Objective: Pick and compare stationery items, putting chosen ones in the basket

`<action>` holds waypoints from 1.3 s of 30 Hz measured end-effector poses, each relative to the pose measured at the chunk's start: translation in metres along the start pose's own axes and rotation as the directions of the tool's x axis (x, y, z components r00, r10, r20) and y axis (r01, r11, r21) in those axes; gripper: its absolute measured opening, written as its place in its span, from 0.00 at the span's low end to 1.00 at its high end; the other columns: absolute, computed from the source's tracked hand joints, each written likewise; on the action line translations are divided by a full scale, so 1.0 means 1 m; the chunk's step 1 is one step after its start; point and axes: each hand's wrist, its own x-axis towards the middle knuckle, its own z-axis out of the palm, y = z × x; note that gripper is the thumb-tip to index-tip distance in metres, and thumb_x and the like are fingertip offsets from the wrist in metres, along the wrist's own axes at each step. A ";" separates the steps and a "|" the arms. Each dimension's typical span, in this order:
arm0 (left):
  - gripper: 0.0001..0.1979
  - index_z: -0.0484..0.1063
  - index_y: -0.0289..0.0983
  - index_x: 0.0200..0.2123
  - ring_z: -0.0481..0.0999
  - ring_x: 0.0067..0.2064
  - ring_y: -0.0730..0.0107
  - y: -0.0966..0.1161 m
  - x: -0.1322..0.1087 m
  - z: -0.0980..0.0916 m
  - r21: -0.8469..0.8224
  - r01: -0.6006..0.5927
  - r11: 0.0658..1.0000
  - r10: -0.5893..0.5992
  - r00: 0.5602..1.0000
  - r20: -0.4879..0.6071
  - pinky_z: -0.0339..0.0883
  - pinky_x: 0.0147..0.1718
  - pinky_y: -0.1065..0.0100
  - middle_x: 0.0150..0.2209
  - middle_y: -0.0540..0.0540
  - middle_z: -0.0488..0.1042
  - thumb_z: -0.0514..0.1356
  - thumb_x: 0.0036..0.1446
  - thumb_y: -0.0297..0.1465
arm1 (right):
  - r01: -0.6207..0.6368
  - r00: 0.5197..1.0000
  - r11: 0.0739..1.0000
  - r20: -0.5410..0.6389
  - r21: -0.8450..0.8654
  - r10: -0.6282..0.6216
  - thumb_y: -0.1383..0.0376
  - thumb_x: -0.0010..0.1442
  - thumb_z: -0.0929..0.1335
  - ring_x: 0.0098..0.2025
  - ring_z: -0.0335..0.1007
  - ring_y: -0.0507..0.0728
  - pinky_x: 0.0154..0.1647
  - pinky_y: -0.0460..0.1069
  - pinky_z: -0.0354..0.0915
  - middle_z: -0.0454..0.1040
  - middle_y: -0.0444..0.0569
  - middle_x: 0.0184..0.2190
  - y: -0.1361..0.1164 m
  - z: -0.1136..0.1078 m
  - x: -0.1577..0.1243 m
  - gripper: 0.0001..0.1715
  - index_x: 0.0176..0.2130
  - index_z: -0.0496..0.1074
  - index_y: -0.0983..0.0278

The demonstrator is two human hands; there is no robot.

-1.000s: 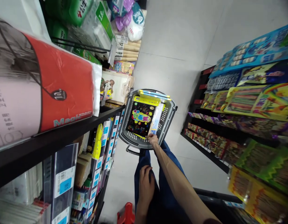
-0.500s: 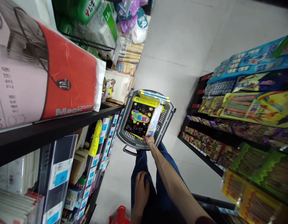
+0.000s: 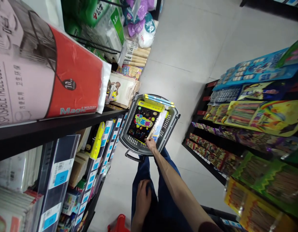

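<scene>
Inside a grey shopping basket (image 3: 172, 129) on the floor lies a black scratch-art paper pack (image 3: 145, 120) with a yellow top strip and colourful lettering. My right hand (image 3: 151, 144) reaches down into the basket and pinches the pack's lower right corner between thumb and fingers. Under and beside the pack, a pale blue and white packet (image 3: 158, 129) shows in part. On my knee rests my left hand (image 3: 143, 196), holding nothing, its fingers stretched out over the jeans. The basket's black handle (image 3: 134, 157) sticks out toward my legs.
Shelves with blue price tags (image 3: 60, 177) run along the left, a red tablecloth pack (image 3: 76, 75) jutting close by. To the right, a rack holds hanging snack bags (image 3: 265, 112). Part of a red plastic item (image 3: 120, 224) stands on the floor below.
The view has shifted slightly, so the shelves and basket sit a little differently in it. My right hand stays at the pack's corner, and my left hand remains on my knee.
</scene>
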 end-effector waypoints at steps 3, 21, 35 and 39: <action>0.17 0.71 0.38 0.51 0.70 0.56 0.59 -0.004 -0.003 0.000 0.008 0.013 1.000 -0.013 1.000 0.003 0.63 0.57 0.56 0.51 0.40 0.71 0.50 0.62 0.31 | -0.008 1.000 1.000 -0.015 -0.004 0.008 0.58 0.67 0.67 0.30 0.71 0.51 0.32 0.47 0.71 0.73 0.45 0.32 -0.011 -0.004 0.001 0.14 0.41 0.72 0.68; 0.17 0.71 0.39 0.50 0.71 0.55 0.61 -0.002 -0.008 0.000 0.028 0.034 0.999 -0.034 0.999 0.017 0.63 0.58 0.56 0.50 0.41 0.72 0.49 0.62 0.32 | -0.060 0.951 0.975 -0.308 -0.213 -0.009 0.60 0.65 0.68 0.42 0.73 0.57 0.50 0.56 0.66 0.75 0.52 0.38 0.012 -0.051 -0.008 0.11 0.41 0.73 0.67; 0.17 0.71 0.37 0.49 0.74 0.48 0.61 -0.027 0.060 -0.009 0.037 -0.020 0.999 0.023 0.996 -0.085 0.68 0.52 0.56 0.46 0.40 0.73 0.52 0.59 0.29 | 0.114 0.985 0.990 -0.138 0.086 -0.101 0.57 0.56 0.66 0.32 0.72 0.58 0.37 0.50 0.68 0.74 0.48 0.29 0.066 -0.091 -0.025 0.12 0.36 0.69 0.64; 0.23 0.63 0.33 0.59 0.72 0.53 0.60 -0.020 0.131 -0.030 0.018 0.132 0.991 -0.125 0.971 -0.206 0.68 0.50 0.61 0.56 0.34 0.67 0.50 0.61 0.32 | 0.127 0.992 0.960 -0.026 0.248 -0.125 0.44 0.49 0.68 0.28 0.70 0.58 0.30 0.50 0.69 0.72 0.47 0.26 0.077 -0.106 -0.042 0.26 0.35 0.66 0.62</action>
